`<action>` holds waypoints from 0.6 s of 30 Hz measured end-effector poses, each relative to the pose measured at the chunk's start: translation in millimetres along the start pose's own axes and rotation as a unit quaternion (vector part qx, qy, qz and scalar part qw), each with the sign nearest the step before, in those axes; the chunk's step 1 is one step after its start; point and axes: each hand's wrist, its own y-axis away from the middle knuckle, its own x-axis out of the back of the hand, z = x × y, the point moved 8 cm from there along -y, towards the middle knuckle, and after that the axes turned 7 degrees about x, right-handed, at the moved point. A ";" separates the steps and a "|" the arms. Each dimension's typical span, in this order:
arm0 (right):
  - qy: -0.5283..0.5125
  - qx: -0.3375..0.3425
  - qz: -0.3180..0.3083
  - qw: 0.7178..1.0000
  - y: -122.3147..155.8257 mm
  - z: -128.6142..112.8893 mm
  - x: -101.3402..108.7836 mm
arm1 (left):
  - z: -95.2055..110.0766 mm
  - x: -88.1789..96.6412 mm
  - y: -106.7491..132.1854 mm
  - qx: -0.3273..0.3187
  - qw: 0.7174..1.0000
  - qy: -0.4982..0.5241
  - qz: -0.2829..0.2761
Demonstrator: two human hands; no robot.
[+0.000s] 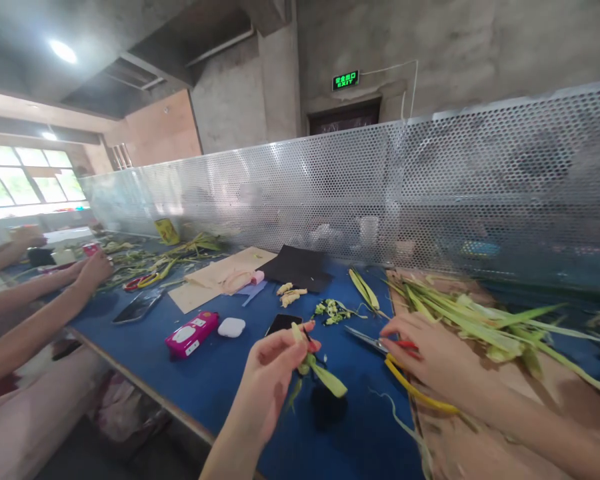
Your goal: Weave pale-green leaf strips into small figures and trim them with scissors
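My left hand is closed in a pinch on a small folded green leaf piece, held above the blue table. My right hand reaches over scissors with red and yellow handles, fingers curled on them; the blades point left. Beside that hand lies a pile of long green leaf strips on a brown board.
A pink packet, a white earbud case, a dark phone, leaf scraps and a black sheet lie on the table. Other people's arms reach in at left. A perforated metal screen backs the table.
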 end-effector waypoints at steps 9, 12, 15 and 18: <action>-0.448 -0.157 -0.194 0.859 20.8 -64.2 -33.6 | -48.7 -36.4 9.5 0.055 0.998 0.016 -0.041; -0.436 -0.175 -0.167 0.867 27.2 -49.5 -34.4 | -57.0 -39.1 7.8 0.068 0.997 0.011 -0.020; -0.413 -0.177 -0.132 0.883 28.2 -31.5 -25.1 | -59.4 -38.5 5.2 0.063 0.998 -0.028 0.002; -0.360 -0.193 -0.080 0.909 27.3 -11.4 -8.4 | -60.1 -41.6 3.6 0.050 0.989 -0.141 0.000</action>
